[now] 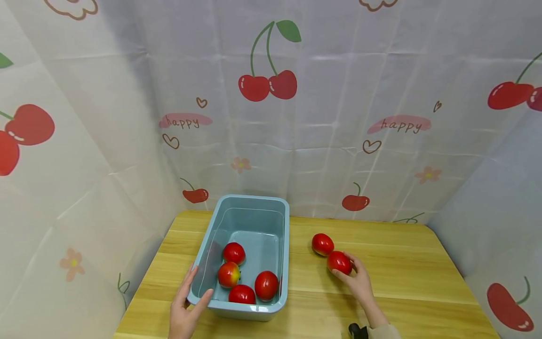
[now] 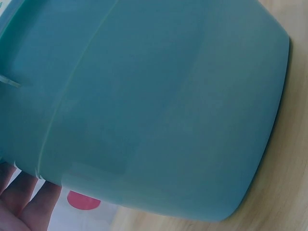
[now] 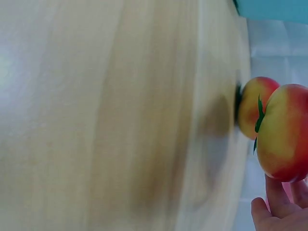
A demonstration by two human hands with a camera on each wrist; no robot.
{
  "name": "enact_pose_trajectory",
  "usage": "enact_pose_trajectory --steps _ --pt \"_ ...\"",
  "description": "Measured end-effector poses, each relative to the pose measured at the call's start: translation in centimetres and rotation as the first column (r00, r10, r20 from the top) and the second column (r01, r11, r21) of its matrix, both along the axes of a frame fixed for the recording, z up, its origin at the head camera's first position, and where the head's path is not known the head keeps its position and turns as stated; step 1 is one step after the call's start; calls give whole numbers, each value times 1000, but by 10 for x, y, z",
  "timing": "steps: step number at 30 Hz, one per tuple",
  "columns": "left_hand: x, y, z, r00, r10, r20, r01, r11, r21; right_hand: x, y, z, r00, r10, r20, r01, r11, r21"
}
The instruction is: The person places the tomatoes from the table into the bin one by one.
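Observation:
My left hand (image 1: 184, 308) grips the near left corner of a light blue plastic bin (image 1: 281, 254), thumb at the front rim and fingers along the left side. The bin's outer wall (image 2: 159, 106) fills most of the left wrist view. Several red tomatoes lie inside, one of them (image 1: 229, 274) showing a yellow patch. Right of the bin, my right hand (image 1: 360, 285) holds a tomato (image 1: 338, 262) between thumb and fingers. In the right wrist view this tomato (image 3: 284, 134) shows a yellowish underside with green leaves, apparently raised off the table. Just beyond it, another tomato (image 1: 322, 244) rests on the table.
The wooden table (image 1: 406, 273) ends at a white cherry-printed curtain (image 1: 322, 155) behind, with more curtain on both sides. A small black object (image 1: 358, 331) sits by my right sleeve.

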State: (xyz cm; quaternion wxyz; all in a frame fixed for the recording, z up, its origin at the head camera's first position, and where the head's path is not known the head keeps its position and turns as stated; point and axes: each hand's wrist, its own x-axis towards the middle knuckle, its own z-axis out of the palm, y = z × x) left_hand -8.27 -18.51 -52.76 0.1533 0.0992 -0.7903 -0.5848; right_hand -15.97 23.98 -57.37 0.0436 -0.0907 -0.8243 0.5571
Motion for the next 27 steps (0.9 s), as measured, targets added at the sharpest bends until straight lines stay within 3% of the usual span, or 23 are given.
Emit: enact_pose_trajectory --steps 27 --pt "-1 0 1 1000 -1 18 1 1000 -19 4 -22 48 985 98 -141 -94 995 36"
